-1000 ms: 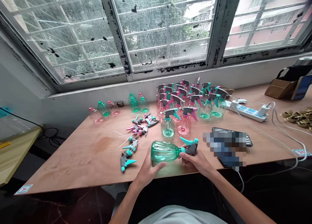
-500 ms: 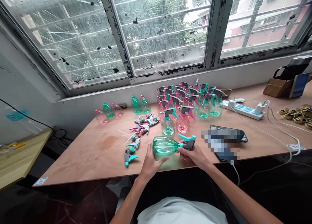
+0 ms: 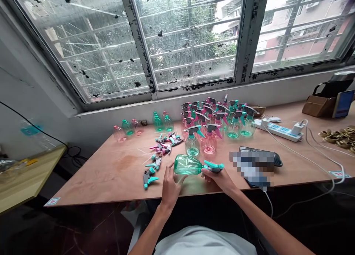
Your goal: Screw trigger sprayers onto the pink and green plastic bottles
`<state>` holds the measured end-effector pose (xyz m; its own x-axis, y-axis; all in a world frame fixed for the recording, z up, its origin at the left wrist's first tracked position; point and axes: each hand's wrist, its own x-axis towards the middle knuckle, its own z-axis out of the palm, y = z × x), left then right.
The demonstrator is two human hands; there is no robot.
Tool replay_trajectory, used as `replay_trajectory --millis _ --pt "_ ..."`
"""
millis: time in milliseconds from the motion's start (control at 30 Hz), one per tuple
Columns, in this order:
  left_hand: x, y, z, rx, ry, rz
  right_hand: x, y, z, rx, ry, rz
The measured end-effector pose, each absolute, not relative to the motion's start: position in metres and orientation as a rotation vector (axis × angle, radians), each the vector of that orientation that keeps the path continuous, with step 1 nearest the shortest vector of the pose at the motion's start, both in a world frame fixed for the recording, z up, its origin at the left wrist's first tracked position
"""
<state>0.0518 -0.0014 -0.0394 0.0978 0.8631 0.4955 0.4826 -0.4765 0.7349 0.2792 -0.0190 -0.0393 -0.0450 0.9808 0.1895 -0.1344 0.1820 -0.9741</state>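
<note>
A green see-through spray bottle [image 3: 188,165] lies sideways in the air over the table's front edge, its base to the left. My left hand [image 3: 171,184] is wrapped around the base end. At the neck, my right hand [image 3: 219,179] grips the bottle by its grey and turquoise trigger sprayer head [image 3: 214,167]. Left of my hands, loose turquoise sprayer heads [image 3: 149,179] lie on the table, with pink ones [image 3: 161,148] behind them. Just beyond the held bottle stand a green spray bottle [image 3: 192,146] and a pink one [image 3: 208,144], both with heads fitted.
Several more headed spray bottles [image 3: 219,116] crowd together by the window wall. Headless green and pink bottles [image 3: 128,127] stand at the back left. On the right are phones [image 3: 260,157], a white power strip [image 3: 279,129] with trailing cables, gold-coloured items [image 3: 338,134] and a brown box [image 3: 317,105].
The sprayer head has turned about the bottle's long axis, its turquoise trigger now facing more toward me. Both hands keep their hold; the whole view has shifted slightly.
</note>
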Motion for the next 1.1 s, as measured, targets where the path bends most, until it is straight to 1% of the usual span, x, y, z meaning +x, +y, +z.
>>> replay_trajectory --millis 167,500,800,967,1100 --pt "0.054 -0.003 -0.046 1.983 1.313 1.451 0.275 -0.022 -0.045 -1.016 -1.316 1.098" --pt "0.050 -0.009 -0.029 1.964 1.118 1.360 0.303 -0.036 -0.025 -1.051 -1.569 0.780" --pt "0.051 -0.009 -0.032 1.875 1.108 1.381 0.298 -0.033 -0.039 -1.101 -1.564 0.870" --pt "0.044 -0.015 -0.028 1.759 1.036 1.198 0.307 -0.040 -0.030 -1.069 -1.650 0.684" --pt "0.033 -0.016 -0.016 1.605 0.966 1.059 0.310 -0.043 -0.021 -0.959 -1.794 0.576"
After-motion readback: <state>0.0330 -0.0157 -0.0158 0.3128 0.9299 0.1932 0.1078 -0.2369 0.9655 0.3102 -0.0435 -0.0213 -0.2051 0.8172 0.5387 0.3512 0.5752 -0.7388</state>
